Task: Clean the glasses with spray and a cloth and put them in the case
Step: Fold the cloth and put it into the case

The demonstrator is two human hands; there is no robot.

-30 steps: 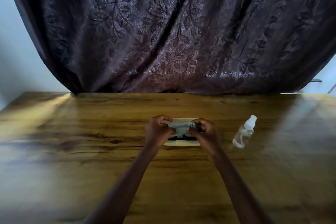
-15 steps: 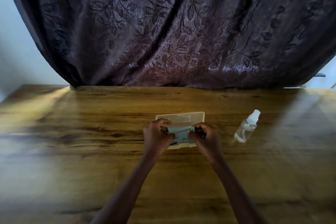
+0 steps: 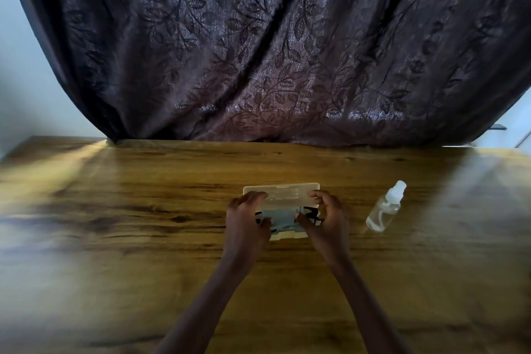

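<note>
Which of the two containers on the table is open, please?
The cream case, whose lid is swung back behind its tray. The clear spray bottle to its right has its cap on.

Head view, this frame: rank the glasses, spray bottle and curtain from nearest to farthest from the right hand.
1. Glasses: gripped in the right hand, over the open case.
2. Spray bottle: standing on the table, to that hand's right.
3. Curtain: hanging beyond the table's far edge.
</note>
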